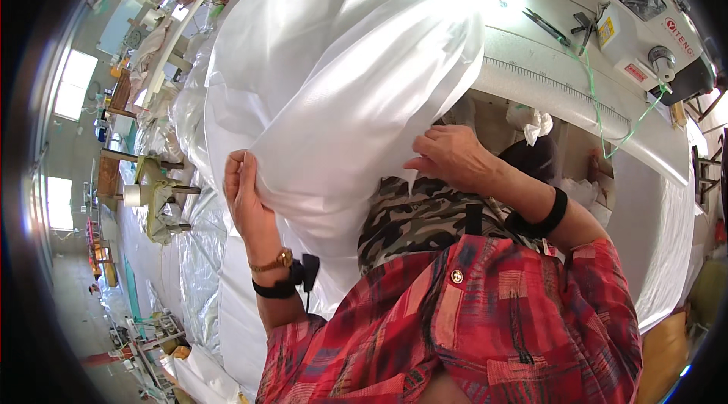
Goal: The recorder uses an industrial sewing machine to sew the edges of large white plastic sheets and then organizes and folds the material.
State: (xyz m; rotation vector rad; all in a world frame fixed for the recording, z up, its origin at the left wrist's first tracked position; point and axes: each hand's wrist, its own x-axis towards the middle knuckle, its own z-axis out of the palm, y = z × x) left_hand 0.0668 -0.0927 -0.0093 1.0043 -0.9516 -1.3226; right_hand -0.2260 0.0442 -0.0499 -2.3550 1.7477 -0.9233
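Both hands (244, 195) gripping white fabric (341, 78)

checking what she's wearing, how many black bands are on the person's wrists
2: one black band on the left wrist beside a gold watch, one black band on the right forearm. Both hands grip the white fabric.

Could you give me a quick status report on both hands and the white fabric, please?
Left hand gripping the white fabric at its lower edge. Right hand pinching the same edge. Fabric bunched high over the sewing machine table, hiding the needle area.
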